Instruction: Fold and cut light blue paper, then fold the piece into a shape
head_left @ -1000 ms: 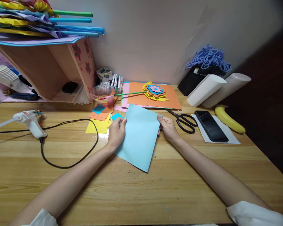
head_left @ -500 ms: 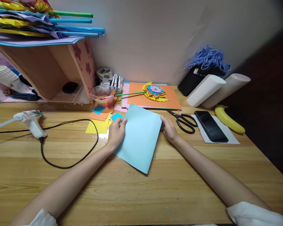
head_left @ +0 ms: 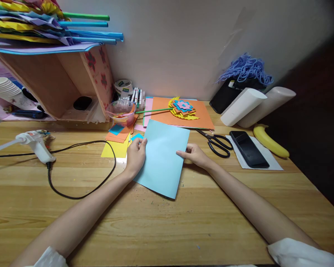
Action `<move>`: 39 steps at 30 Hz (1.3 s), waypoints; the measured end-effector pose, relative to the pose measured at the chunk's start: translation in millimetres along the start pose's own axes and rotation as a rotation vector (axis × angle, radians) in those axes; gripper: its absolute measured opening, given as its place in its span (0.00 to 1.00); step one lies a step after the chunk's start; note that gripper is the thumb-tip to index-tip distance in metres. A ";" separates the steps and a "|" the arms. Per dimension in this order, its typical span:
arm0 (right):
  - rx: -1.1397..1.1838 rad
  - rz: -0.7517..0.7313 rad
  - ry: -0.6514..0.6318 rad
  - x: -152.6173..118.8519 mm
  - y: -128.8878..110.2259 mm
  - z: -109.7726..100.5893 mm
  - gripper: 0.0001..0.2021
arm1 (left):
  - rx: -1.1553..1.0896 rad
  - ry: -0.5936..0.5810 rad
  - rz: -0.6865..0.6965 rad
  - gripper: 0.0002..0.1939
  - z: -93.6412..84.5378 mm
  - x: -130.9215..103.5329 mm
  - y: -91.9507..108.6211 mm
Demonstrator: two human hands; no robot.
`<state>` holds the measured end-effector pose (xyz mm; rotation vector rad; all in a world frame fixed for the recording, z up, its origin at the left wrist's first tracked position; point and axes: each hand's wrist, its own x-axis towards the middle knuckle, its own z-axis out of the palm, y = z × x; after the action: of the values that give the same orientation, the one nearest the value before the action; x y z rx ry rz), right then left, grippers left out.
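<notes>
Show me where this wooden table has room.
Mostly bare tabletop lies between the left forearm and right forearm, nearer than the light-blue rectangular paper; between the right forearm and white sheet under the glossy black phone; and between the left forearm and looped black cable. Crowded behind: clear plastic bowl, layered multicoloured paper flower.

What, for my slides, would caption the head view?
Left hand and right hand hold a rectangular light blue paper over a brown wooden table.

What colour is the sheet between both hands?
Light blue: the sheet shows plain, with no visible pattern, best in the head view.
</notes>
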<state>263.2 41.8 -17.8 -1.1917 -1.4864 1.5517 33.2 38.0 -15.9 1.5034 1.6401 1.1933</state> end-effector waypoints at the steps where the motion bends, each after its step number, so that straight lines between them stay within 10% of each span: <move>1: -0.023 0.014 -0.035 -1.3 -1.2 0.8 0.15 | -0.007 0.002 -0.005 0.15 -0.1 0.2 -0.6; 14: 0.082 -0.120 0.407 10.5 11.6 -4.3 0.16 | -0.110 -0.260 -0.029 0.16 0.4 -5.0 7.3; 21: 0.044 -0.064 0.127 1.1 -4.6 2.7 0.20 | -0.038 -0.080 0.065 0.16 1.1 -1.2 1.6; 39: 0.042 -0.027 -0.012 0.5 1.2 2.3 0.17 | -0.006 -0.052 0.103 0.15 0.6 -3.1 2.9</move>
<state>261.0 41.2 -19.2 -1.1360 -1.4638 1.5671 35.5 35.0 -14.0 1.6187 1.5394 1.2025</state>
